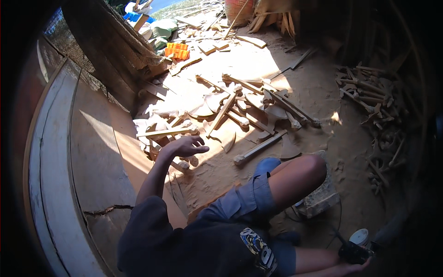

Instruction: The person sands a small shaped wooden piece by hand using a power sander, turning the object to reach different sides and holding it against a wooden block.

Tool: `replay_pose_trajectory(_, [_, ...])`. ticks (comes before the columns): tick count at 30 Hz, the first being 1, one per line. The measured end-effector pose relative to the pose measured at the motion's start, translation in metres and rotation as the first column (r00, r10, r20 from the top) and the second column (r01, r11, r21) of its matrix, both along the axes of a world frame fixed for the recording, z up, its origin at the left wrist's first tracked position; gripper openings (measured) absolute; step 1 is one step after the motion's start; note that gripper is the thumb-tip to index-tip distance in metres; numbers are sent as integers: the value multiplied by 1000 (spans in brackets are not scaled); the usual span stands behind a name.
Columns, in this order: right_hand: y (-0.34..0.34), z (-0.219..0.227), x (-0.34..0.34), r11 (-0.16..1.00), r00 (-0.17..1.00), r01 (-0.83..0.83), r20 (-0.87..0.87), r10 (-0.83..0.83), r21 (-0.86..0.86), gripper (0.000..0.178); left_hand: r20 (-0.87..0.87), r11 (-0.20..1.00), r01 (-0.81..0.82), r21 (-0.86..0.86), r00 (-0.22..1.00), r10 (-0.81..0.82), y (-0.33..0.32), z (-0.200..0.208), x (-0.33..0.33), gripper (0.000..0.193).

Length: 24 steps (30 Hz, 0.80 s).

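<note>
My left hand (186,145) hangs over the near left edge of a pile of cut wooden pieces (224,113). Its fingers are loosely bent and apart, with nothing seen between them. Close by it lies a pale wooden stick (167,132) with a shaped end. Many pieces have straight shafts with knobbed ends, and others are flat and fan-shaped like axe blades (290,147). Down at the lower right, in shadow, my right hand (357,267) is closed around a black object (353,253) whose kind is too dark to make out. A white tub (359,237) stands beside it.
A second heap of carved pieces (376,111) lies in shade at the right. Wooden boards (92,147) rise along the left. A pale block (318,203) sits past my bent knee, with a cord near it. An orange brick-like object (177,51) and wood scraps lie farther off.
</note>
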State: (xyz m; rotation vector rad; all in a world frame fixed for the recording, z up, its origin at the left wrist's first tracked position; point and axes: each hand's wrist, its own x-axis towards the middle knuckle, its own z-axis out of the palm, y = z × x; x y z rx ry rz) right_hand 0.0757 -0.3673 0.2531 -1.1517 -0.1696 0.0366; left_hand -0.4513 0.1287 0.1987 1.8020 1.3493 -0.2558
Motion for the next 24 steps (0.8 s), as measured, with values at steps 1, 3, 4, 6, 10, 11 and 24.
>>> replay_pose_trajectory(1, [-1,-6,8,1000,1000,-26,12,26,3,49,8,988,101,-113,995,-101,-30,-3,21,98])
replay_pose_trajectory(3, [-30,-45,71,972,939,217,-256,-232,-87,49,2,917,316,-244,946,-325,-101,-43,69,122])
replay_pose_trajectory(4, [-31,-54,78,975,941,202,-259,-219,-93,49,-1,920,301,-251,950,-311,-143,-60,90,122])
replay_pose_trajectory(6, [-28,-71,82,987,979,130,-147,-142,-92,49,153,980,-14,-197,987,44,-204,-79,109,100])
replay_pose_trajectory(10, [-35,-67,92,988,994,71,-78,-83,-137,49,519,922,338,-190,832,-198,-142,6,91,44])
replay_pose_trajectory(11, [-29,-62,90,986,993,87,-67,-97,-142,50,681,825,287,-487,716,152,-144,40,95,30])
replay_pose_trajectory(24, [-62,-77,110,991,993,45,-102,-58,-128,55,928,997,79,-19,-369,47,-209,176,176,72])
